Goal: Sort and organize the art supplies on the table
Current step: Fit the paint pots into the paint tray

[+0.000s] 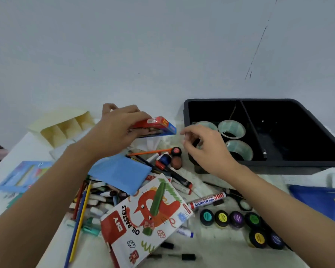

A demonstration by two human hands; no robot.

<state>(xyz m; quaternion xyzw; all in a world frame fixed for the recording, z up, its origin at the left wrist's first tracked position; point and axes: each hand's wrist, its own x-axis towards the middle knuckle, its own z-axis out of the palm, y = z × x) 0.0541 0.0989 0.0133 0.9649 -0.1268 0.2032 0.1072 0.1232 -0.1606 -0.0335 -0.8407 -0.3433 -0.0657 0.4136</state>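
The left hand is raised over the far middle of the bench, its fingers curled round a red and blue box, gripping it by its left end, clear of the clutter. The right hand hovers at the front left corner of the black tray, fingers loosely curled with nothing visible in them.

The tray sits at the far right of the bench. Its left compartment holds tape rolls, one partly hidden behind the right hand.

Below the left hand a pile of pens, crayons and pencils spreads over the middle of the bench, with a blue folded sheet on top. An oil pastels box lies tilted at the pile's near side. To its right lie a whiteboard marker and scissors, and nearer the front edge a cluster of small paint pots. A cream cardboard divider stands at the far left, and a blue pouch lies at the right edge.
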